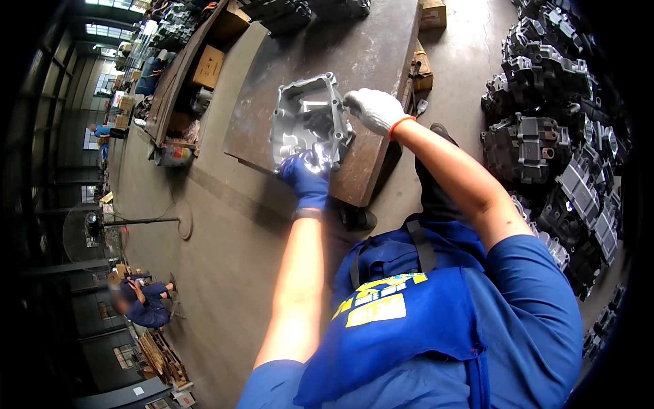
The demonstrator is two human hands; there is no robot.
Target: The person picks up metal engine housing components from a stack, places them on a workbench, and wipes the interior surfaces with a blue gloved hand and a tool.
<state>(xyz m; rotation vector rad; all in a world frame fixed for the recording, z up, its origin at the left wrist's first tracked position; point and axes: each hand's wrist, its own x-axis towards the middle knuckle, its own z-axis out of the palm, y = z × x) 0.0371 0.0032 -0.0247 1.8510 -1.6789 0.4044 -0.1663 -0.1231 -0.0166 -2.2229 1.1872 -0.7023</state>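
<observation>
Table (354, 51), casting (306, 123), blue apron (426, 334) (yellow print (377, 311))

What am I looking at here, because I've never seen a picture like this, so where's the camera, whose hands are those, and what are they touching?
There is no machine here, just a person's own two hands. The one picture comes from a wide camera worn on the head, looking down, which is why edges bend and the wearer's apron shows below.

The left hand wears a blue glove, the right hand a white one. Between them a grey metal casting sits on the table, its open side facing the camera. The left hand is at its near edge, the right at its right side; how firmly either grips, I can't tell.

More metal parts stand at the table's far end, and others are piled on the right.
</observation>
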